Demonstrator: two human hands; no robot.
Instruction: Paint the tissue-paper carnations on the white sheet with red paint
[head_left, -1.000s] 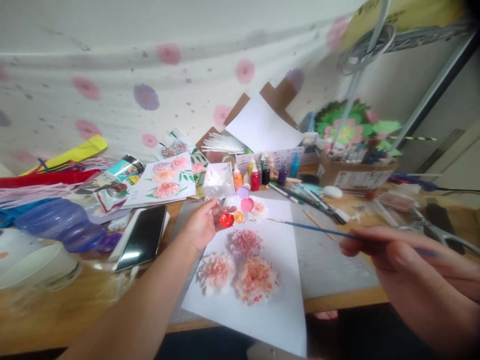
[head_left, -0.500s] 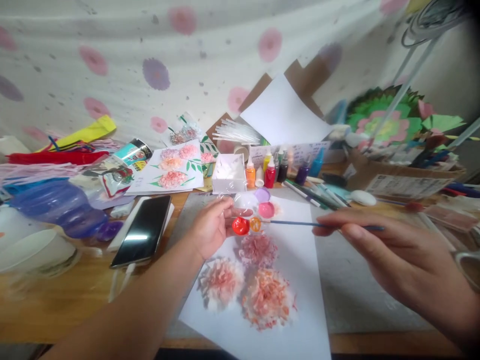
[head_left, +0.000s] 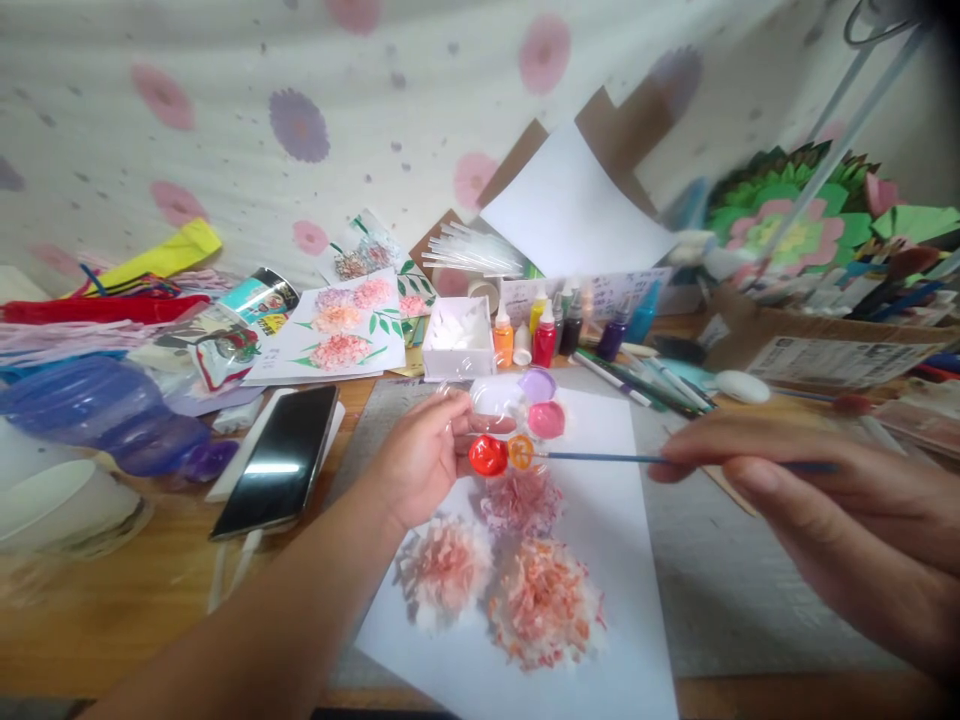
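Between its thumb and fingers, my left hand (head_left: 431,450) holds a clear paint palette (head_left: 496,396) with round wells. Red, orange, pink and purple paint show in them. My right hand (head_left: 810,500) is closed around a thin blue paintbrush (head_left: 600,457), held nearly level. The brush tip is at the orange paint (head_left: 520,452). Below the palette, a white paper sheet (head_left: 622,620) carries three ruffled flowers: a pink-purple one (head_left: 523,500), a pale pink one (head_left: 446,572) and an orange-tinged one (head_left: 546,603).
Paint bottles (head_left: 545,335) and a small white box (head_left: 457,340) stand behind the palette. A phone (head_left: 277,460) and a white bowl (head_left: 64,505) lie to the left. Pens (head_left: 660,385) and a cardboard box of tools (head_left: 840,345) are at the right. A grey mat (head_left: 712,600) lies under the paper.
The view has shifted slightly. Both hands still hold the palette and paintbrush, and the brush tip stays at the orange paint. My right hand appears a little further right and lower.
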